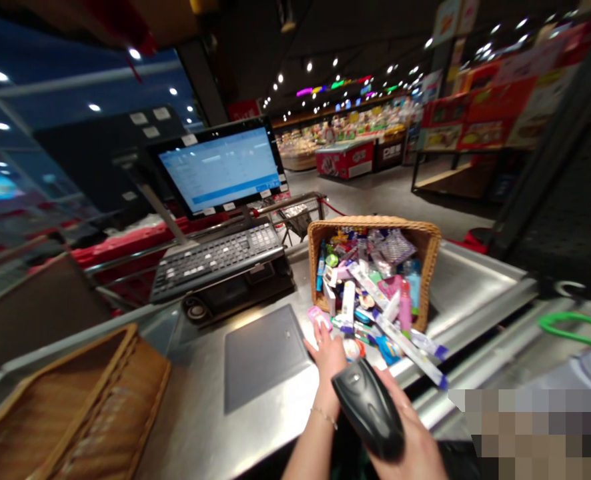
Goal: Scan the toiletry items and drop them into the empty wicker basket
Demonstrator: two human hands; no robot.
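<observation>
Pink packet [318, 316] lies at the mouth of the tipped wicker basket [432, 267], by the fingertips of my left hand [331, 357]; whether they pinch it or merely touch, I cannot tell. Handling it well, I judge, calls for a light hold at its edges, clear of the loose boxes [348, 303] alongside. My left arm reaches forward, palm down; my right hand [415, 433], nearer me, wraps around a black scanner [368, 407] angled forward and leftward.
</observation>
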